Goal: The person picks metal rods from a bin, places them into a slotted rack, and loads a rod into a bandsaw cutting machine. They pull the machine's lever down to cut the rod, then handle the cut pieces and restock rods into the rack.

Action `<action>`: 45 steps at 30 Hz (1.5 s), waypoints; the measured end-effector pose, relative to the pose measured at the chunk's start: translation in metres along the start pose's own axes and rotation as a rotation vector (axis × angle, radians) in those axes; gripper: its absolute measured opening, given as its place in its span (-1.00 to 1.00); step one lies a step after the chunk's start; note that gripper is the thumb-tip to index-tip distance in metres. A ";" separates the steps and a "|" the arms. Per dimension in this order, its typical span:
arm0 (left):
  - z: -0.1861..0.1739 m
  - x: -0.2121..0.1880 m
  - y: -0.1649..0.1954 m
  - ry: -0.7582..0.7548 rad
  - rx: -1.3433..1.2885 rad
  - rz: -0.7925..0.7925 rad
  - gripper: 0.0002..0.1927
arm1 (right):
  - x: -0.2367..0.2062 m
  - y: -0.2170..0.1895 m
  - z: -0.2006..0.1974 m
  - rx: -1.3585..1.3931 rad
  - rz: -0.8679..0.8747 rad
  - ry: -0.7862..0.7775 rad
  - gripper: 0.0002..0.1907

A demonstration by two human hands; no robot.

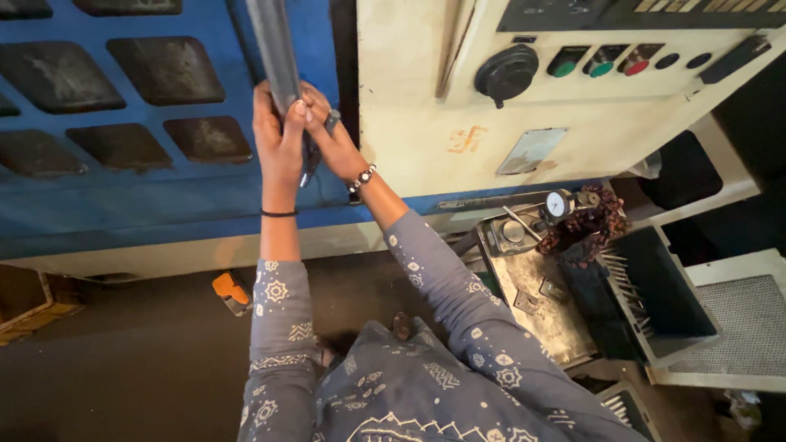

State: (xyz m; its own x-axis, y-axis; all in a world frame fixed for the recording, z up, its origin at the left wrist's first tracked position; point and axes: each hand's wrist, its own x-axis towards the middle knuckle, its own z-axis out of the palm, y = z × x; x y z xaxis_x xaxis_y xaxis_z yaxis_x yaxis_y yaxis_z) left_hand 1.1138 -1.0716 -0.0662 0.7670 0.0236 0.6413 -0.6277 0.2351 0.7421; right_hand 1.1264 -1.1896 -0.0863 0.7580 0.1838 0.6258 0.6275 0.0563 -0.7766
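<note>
Head view, looking down past patterned grey sleeves. Both arms raised toward the blue machine door (164,196). Left hand (277,135) wrapped around a grey metal bar (274,49), fingers (264,102) closed on it from the left side, thin black band at the wrist. Right hand (327,131) pressed against the same bar from the right, fingers (315,102) curled shut on it, thumbs meeting at the front, beaded bracelet (362,177) on the wrist. Bar standing nearly upright against the door, upper end running out of the top of the frame, lower end hidden behind the two hands. Something dark and slim hanging just below the hands; cannot tell what.

Right of the door, a cream control panel (426,106) with a black rotary knob (506,74) and a row of green and red buttons (602,61). Lower right of the door, a metal worktop (536,315) carrying a round dial gauge (558,205) and a dark reddish garland (585,229) beside it. Just right of that, an open dark bin (663,286). Below the door, on the dark floor (123,360), a small orange object (232,292).
</note>
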 end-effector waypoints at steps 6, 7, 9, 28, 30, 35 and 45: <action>0.000 0.000 0.000 0.007 -0.007 -0.030 -0.65 | 0.000 0.000 -0.001 -0.043 -0.030 -0.018 -0.54; 0.000 0.001 0.000 0.006 -0.009 -0.026 -0.65 | 0.000 0.000 -0.001 -0.037 -0.028 -0.021 -0.53; 0.000 0.001 0.001 0.004 -0.015 -0.018 -0.65 | 0.000 -0.001 -0.001 -0.027 -0.018 -0.019 -0.52; 0.000 0.000 0.003 -0.012 -0.044 -0.016 -0.67 | -0.003 0.001 -0.002 -0.044 -0.001 -0.022 -0.51; 0.000 0.000 0.003 -0.010 -0.039 -0.016 -0.68 | -0.002 0.001 -0.002 -0.043 -0.004 -0.028 -0.51; -0.002 -0.003 0.004 -0.001 -0.029 -0.024 -0.66 | -0.002 0.002 -0.001 -0.048 -0.030 -0.045 -0.51; -0.002 -0.001 0.003 -0.014 -0.049 -0.018 -0.64 | -0.002 0.003 -0.001 -0.063 -0.015 -0.040 -0.48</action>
State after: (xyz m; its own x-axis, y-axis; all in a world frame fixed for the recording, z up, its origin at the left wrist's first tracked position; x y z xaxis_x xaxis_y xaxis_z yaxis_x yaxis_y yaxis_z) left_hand 1.1112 -1.0687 -0.0655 0.7757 0.0057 0.6311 -0.6066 0.2829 0.7430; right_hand 1.1268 -1.1907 -0.0897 0.7416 0.2230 0.6327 0.6495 -0.0024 -0.7604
